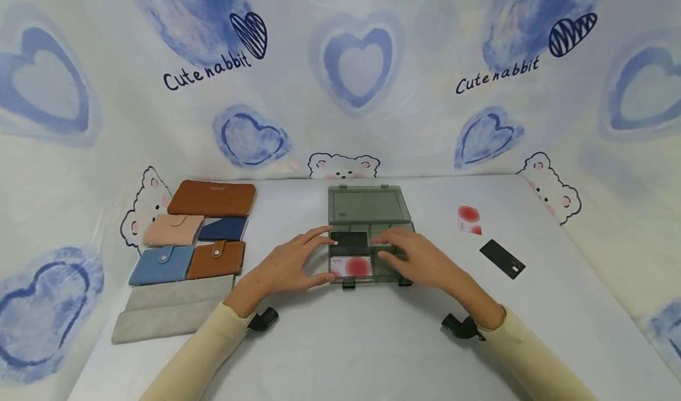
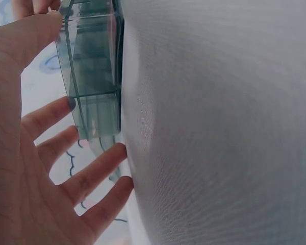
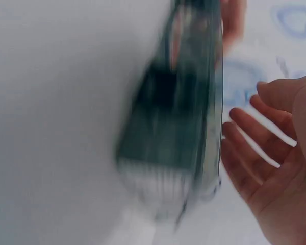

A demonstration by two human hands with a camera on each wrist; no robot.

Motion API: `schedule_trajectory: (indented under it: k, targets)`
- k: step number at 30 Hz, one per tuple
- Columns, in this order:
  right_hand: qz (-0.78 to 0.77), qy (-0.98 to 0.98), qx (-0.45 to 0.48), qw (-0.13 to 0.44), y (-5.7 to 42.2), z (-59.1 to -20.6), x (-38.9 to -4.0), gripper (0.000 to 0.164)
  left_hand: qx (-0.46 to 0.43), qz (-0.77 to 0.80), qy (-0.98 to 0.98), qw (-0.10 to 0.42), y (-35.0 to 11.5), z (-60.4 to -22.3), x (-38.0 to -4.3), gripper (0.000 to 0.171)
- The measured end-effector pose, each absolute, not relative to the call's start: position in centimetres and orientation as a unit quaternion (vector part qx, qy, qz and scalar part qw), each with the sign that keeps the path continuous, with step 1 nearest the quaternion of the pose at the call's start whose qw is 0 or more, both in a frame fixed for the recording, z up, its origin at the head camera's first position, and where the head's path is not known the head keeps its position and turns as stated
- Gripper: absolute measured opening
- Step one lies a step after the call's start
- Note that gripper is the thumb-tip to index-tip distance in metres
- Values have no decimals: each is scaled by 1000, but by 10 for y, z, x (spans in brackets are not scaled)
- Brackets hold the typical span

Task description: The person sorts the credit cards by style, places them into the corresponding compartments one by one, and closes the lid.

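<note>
Green divided case (image 1: 369,204) lies open on the desk (image 1: 346,348); the head view alone shows wallets (image 1: 161,266). Left wrist: left hand (image 2: 33,189) at the case's wall, fingers spread, unclenched. Right wrist: right hand (image 3: 288,178), fingers relaxed, grasping nothing.

From where I stand, the translucent plastic box (image 1: 368,204) is smoky green; one flat rectangular card (image 1: 351,236) is black, another white card (image 1: 340,265) bears a red disc. The long wallet (image 1: 211,201) is brown, the sleeves (image 1: 198,351) cream, the white backdrop (image 1: 289,64) patterned with blue hearts.
</note>
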State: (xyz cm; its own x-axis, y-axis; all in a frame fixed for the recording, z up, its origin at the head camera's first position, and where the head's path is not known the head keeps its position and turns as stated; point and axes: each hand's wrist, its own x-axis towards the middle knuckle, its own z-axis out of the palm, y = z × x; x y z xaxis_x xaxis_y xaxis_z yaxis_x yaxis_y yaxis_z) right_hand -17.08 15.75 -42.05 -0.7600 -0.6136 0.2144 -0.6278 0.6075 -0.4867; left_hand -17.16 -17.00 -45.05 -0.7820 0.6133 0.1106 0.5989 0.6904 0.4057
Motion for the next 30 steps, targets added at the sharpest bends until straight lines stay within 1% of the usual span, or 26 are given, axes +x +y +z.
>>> schedule_trajectory:
  k: [4,7,11,12,17,22,25,30]
  targets:
    - [304,-887,342,54,189,-420,-195,38,332,217,918,12,-170,-450,-171,72]
    - [298,-891,332,84,219,-424,-214,35,334,220,917,7,-170,-449,-171,71]
    - [268,-910,304,91,265,-428,-240,31,335,219,917,7,-170,-449,-170,71]
    - [261,-916,294,85,277,-430,-246,30,334,216,917,8,-170,-449,-170,71]
    - [247,-942,229,9,327,-439,-272,31,327,219,919,13,-170,-448,-169,72]
    - [233,-949,205,-54,352,-449,-282,39,333,222,916,13,-172,-451,-169,71]
    - [227,-950,202,-70,359,-452,-284,42,336,221,916,11,-172,-453,-169,72]
    - [216,-955,191,-67,371,-449,-279,42,337,219,916,1,-172,-454,-171,72]
